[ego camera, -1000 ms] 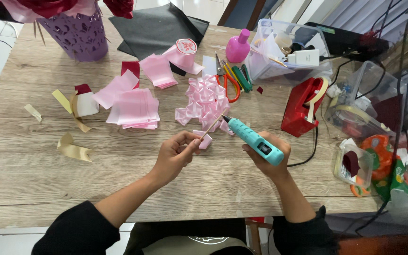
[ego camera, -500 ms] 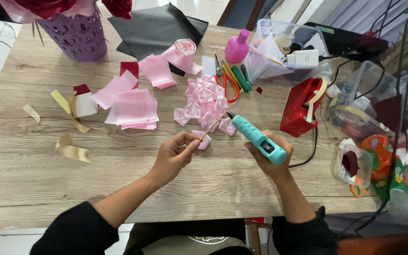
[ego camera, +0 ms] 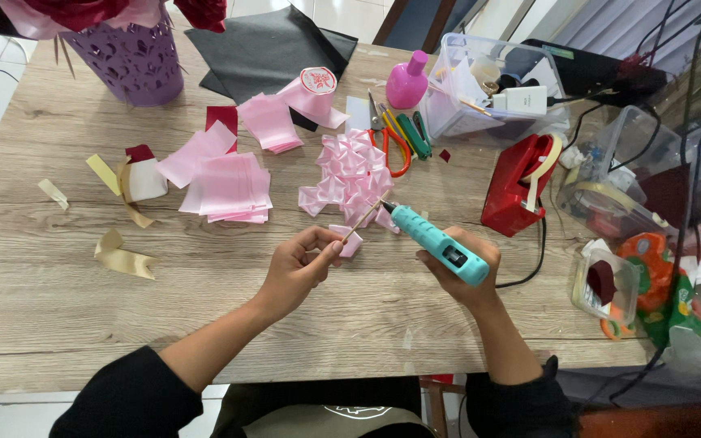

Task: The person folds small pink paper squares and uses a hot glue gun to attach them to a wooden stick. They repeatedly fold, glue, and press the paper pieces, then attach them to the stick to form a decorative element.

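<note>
Left hand [ego camera: 298,268] pinches wooden stick [ego camera: 363,219]; right hand [ego camera: 464,272] grips teal glue gun [ego camera: 436,242].

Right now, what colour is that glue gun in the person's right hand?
Teal, with a dark tip: the glue gun in the right hand, clearest in the head view.

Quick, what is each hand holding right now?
Left hand: closed on a thin wooden stick and a pink folded ribbon piece.
Right hand: closed around a teal glue gun.
</note>
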